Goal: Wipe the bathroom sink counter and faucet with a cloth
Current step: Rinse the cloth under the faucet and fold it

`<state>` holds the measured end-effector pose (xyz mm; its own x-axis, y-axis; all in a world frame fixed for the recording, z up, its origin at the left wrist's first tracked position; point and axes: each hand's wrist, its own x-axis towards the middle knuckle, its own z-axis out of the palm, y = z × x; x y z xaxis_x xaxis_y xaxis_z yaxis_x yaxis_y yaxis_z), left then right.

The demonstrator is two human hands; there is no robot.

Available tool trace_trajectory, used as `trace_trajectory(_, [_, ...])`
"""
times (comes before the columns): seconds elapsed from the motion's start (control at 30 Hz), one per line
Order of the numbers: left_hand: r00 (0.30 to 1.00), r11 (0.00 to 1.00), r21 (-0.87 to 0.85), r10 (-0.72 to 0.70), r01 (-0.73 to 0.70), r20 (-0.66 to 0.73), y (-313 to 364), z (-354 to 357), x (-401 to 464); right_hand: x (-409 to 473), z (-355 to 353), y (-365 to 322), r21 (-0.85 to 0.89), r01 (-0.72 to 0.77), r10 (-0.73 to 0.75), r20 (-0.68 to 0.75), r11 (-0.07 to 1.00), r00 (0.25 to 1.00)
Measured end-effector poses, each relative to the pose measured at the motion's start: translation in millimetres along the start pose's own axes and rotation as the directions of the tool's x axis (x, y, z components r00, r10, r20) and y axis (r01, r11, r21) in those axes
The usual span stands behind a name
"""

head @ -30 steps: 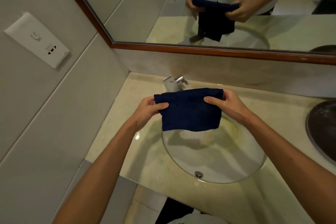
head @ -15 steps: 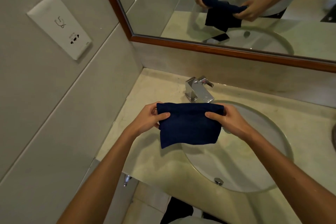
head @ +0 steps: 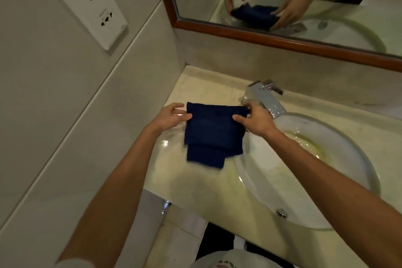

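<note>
A folded dark blue cloth hangs over the beige counter to the left of the round white sink. My left hand pinches its top left corner. My right hand pinches its top right corner, just in front of the chrome faucet. The cloth's lower edge lies close to the counter; whether it touches is unclear.
A wood-framed mirror runs along the back wall and reflects both hands and the cloth. A white socket plate sits on the tiled left wall. The counter's front edge is near my body, with floor below.
Both hands have carried the cloth left and down, from over the sink bowl to over the counter left of it. The cloth has been folded once more and looks narrower.
</note>
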<state>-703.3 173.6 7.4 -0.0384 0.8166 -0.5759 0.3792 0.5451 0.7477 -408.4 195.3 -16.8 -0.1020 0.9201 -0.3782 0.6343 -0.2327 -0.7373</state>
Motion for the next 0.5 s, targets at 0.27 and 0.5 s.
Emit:
trace_trajectory(0.27, [0.954,0.953,0.284,0.178,-0.106,-0.241,-83,37,26,0,66,28,-0.389,0.278,-0.316,-0.037,0.878,0.948])
trace_trajectory(0.5, [0.950,0.873,0.421,0.304,-0.247,-0.073,-95,52,31,-1,97,54,-0.529,0.456,-0.448,0.153,0.716,0.881])
